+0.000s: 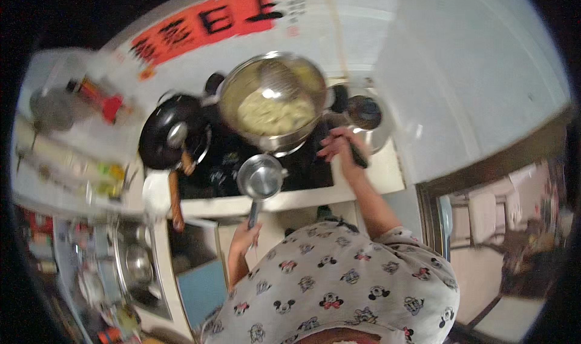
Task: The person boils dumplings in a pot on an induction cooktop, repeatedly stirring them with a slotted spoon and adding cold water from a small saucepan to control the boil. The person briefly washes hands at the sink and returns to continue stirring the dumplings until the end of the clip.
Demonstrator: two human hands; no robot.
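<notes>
Saucepan [261,180]: handle held in left hand's [244,240] fingers, near metal pot [277,143]. Right hand [346,143]: fingers holding black handle [360,156] beside pot.

Worn on my head, the one wide view looks steeply down past my patterned shirt [330,280] over my left hand [245,238] and right hand [345,147], near enough to see into the steel pot [279,142], straight edges bending toward its rim.
</notes>
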